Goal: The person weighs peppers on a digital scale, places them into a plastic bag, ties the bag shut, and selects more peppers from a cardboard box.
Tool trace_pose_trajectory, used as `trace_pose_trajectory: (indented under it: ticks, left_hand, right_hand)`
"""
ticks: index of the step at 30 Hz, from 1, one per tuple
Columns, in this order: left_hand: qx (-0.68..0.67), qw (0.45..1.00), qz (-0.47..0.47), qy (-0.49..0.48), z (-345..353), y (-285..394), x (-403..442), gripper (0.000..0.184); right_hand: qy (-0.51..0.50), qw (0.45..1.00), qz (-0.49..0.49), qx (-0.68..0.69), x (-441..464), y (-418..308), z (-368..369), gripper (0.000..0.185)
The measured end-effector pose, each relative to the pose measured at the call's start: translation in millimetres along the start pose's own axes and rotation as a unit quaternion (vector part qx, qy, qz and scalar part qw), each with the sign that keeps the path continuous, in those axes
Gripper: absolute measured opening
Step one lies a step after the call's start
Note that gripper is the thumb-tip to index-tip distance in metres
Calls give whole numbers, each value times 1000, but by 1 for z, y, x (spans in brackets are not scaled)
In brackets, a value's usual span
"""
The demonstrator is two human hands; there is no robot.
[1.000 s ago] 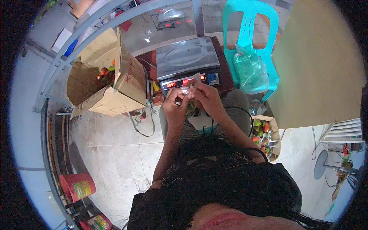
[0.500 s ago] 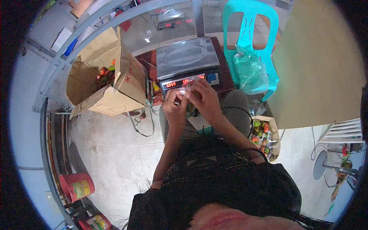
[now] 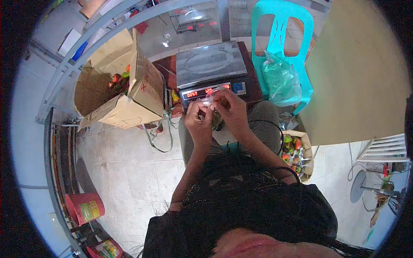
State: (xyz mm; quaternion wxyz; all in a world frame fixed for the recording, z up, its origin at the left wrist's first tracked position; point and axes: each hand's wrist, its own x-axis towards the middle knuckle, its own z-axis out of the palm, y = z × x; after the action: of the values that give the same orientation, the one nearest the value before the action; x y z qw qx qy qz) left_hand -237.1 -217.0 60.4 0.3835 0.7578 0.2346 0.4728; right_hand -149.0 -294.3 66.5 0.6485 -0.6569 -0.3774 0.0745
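In front of the digital scale (image 3: 211, 64), my left hand (image 3: 198, 122) and my right hand (image 3: 232, 109) meet, fingers pinched on the gathered top of a clear plastic bag (image 3: 207, 102). Part of the bag hangs between my hands; its contents are too dark and covered to make out. The scale's red display is lit and partly hidden behind my fingers. Nothing lies on its metal plate.
A cardboard box (image 3: 148, 92) with red and green peppers (image 3: 118, 81) stands left. To the right are a turquoise chair (image 3: 306, 26) holding a plastic bag pile (image 3: 279, 81), and a low box (image 3: 307, 148) of bagged peppers. Red pots (image 3: 86, 209) sit lower left.
Both hands stay at the bag's top with small finger movements. My right hand has shifted slightly, and the view has moved a little.
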Motion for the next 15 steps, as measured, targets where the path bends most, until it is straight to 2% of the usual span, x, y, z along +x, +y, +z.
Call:
trace_pose_trajectory:
  ticks: [5,7,9,15]
  left_hand:
    - [-64,996,-58,-35,4,-2,-8,11]
    - [-109,989,-75,-67,6,1,-11,13]
    - [-182,974,-90,-102,10,0,-14,20]
    - [-115,968,-46,-219,12,13,-20,49]
  right_hand:
    - [39,999,-29,25,3,-2,-2,11]
    - [66,998,5,24,4,-1,-6,10]
    - [90,996,22,14,6,0,-10,10]
    - [133,990,21,33,15,14,-26,9]
